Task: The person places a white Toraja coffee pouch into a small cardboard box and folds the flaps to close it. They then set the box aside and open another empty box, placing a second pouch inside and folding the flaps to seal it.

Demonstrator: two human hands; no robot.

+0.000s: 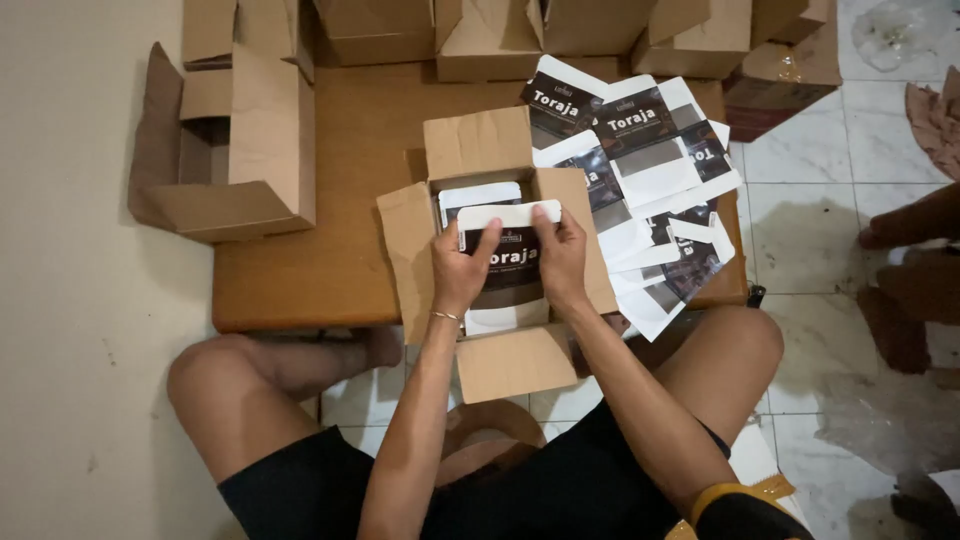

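Hands, left and right, closed in a pinch on black-and-white pouch, held over open cardboard box.

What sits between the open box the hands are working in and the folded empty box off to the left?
Head view: only bare brown tabletop lies between the open box and the folded box.
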